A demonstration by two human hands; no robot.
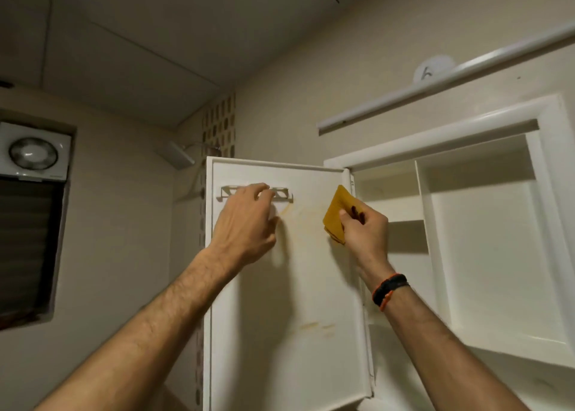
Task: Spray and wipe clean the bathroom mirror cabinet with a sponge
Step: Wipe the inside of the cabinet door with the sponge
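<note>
While right grip (362,227) pinches sponge (336,214), left grip (245,221), fingers curled, covers door rack (281,193) nr exhaust fan (32,154).

**Where everything sits around the cabinet**

Cabinet (466,224) is up at 3 o'clock, its door (280,286) swung open to the left, dead centre. Left hand (245,224) is on the door's inner face by the little rack (283,193) near the top. Right hand (364,233) holds the sponge (336,214) against the door's hinge side. Fan (32,152) at 9 o'clock, window (28,245) below it. Light bar (435,84) above the cabinet, around 1.
</note>
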